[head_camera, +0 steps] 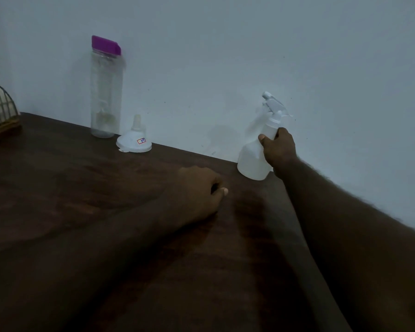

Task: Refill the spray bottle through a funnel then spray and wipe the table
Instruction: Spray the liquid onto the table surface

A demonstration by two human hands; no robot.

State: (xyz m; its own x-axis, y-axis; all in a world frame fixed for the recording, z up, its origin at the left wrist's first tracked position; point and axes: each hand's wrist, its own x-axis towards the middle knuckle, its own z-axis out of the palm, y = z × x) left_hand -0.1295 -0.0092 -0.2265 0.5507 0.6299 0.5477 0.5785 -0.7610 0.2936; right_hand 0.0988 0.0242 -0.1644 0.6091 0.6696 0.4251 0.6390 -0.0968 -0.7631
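A domed wire rack (0,105) with a brownish base sits at the far left, partly out of view, before a pale wall (225,44).

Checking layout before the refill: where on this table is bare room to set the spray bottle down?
Bare wood runs along the wall between funnel and spray bottle, which the right hand grips, and across the table left of the left hand. Crowded: back left, with purple-capped bottle, funnel and wire basket.
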